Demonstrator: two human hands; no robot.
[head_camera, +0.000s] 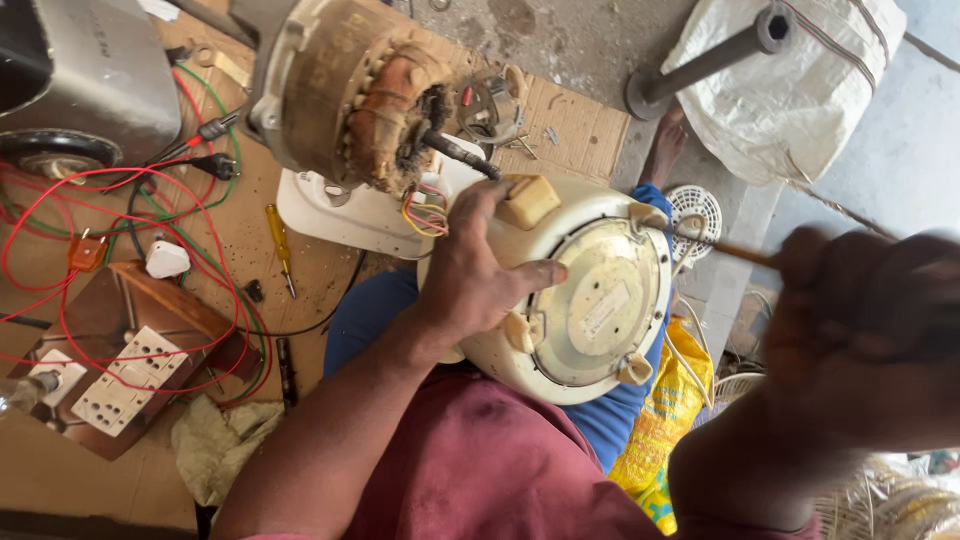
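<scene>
Cooker base (590, 300), cream, upturned on lap — left hand (475, 275) clamps its rim steady; right hand (860, 330), blurred, closed around a screwdriver (735, 250) — tip at edge.

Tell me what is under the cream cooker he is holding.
Under the cream cooker, steadied by the left hand, blue trousers show on the lap. The cooker covers the rest below. The blurred right hand holds a thin tool.
</scene>
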